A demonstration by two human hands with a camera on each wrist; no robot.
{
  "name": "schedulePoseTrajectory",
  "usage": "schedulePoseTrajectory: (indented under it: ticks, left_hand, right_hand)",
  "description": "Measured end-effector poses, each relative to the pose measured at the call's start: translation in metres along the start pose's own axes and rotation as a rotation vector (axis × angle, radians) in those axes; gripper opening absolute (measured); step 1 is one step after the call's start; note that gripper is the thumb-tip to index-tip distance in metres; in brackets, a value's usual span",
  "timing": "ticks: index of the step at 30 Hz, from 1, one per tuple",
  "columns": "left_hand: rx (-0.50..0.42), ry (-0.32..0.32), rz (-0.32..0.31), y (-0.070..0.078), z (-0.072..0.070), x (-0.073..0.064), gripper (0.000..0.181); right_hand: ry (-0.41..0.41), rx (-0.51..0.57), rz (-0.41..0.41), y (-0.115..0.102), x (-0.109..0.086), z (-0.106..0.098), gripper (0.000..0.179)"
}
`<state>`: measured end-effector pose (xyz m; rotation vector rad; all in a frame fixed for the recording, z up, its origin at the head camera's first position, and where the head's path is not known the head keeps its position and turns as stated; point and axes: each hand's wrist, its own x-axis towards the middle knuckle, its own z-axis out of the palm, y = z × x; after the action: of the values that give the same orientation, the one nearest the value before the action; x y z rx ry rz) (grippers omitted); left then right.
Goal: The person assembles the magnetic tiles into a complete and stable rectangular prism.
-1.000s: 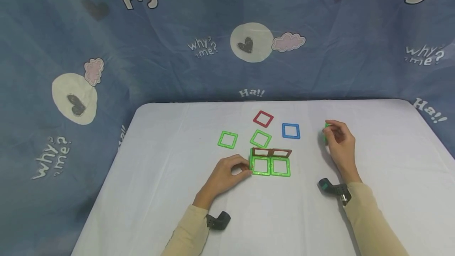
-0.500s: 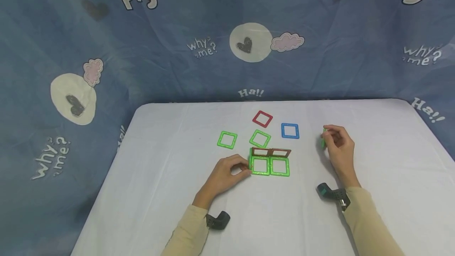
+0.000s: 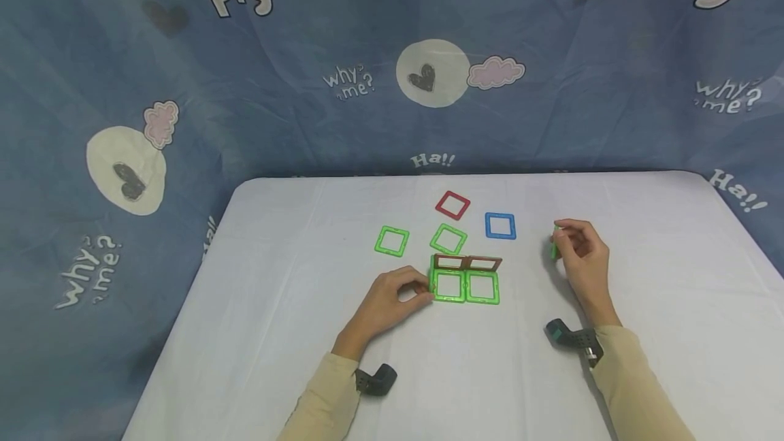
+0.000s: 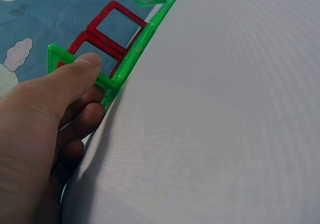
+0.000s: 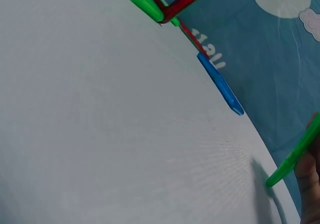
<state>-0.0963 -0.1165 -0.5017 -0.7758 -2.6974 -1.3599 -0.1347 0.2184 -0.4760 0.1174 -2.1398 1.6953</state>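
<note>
Two green square magnetic tiles [image 3: 466, 288] lie flat side by side on the white table. Along their far edge stand two red square tiles [image 3: 467, 263], joined to them. At the left end is an upright green tile [image 4: 51, 61], pinched between the thumb and fingers of my left hand [image 3: 390, 299]. My right hand [image 3: 586, 264], well to the right of this build, grips another green tile [image 5: 295, 156] by its side. That tile is nearly edge-on in the head view, just above the table.
Behind the build lie several loose square tiles: a green one [image 3: 393, 254] to the left, a second green one [image 3: 449, 228], a red one [image 3: 444, 211] farthest back and a blue one [image 3: 501, 236] to the right. A blue printed cloth [image 3: 275, 121] hangs behind the table.
My right hand has come slightly nearer and a little left with its green tile, which has moved lower in view. The left hand and the build have stayed put.
</note>
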Motion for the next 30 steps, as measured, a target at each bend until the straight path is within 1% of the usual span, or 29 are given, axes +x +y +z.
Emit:
schedulePoseTrajectory:
  ticks: [7,12,16,19,21,27,30]
  left_hand:
    - [0.002,0.005,0.009,-0.001,0.0,0.0,0.019]
    - [0.008,0.006,0.007,-0.001,0.0,0.0,0.019]
    - [0.011,0.003,0.002,0.0,0.0,-0.001,0.019]
    - [0.01,0.001,-0.002,0.0,0.0,-0.001,0.019]
    - [0.012,0.002,-0.001,0.0,0.0,-0.001,0.019]
    - [0.012,0.003,-0.002,0.0,0.001,0.0,0.019]
    - [0.009,0.003,0.002,0.0,0.001,0.0,0.019]
  right_hand:
    - [-0.024,0.047,-0.001,-0.002,-0.004,0.002,0.019]
    - [-0.042,0.083,0.029,0.01,-0.005,0.001,0.018]
    - [-0.04,0.071,0.052,0.022,-0.005,-0.001,0.017]
    - [-0.057,0.057,0.056,0.025,-0.006,-0.002,0.016]
    - [-0.077,0.067,0.054,0.025,-0.007,-0.002,0.016]
    - [-0.132,0.159,0.017,0.022,-0.006,-0.001,0.015]
    - [-0.16,0.188,0.024,0.021,-0.005,-0.001,0.012]
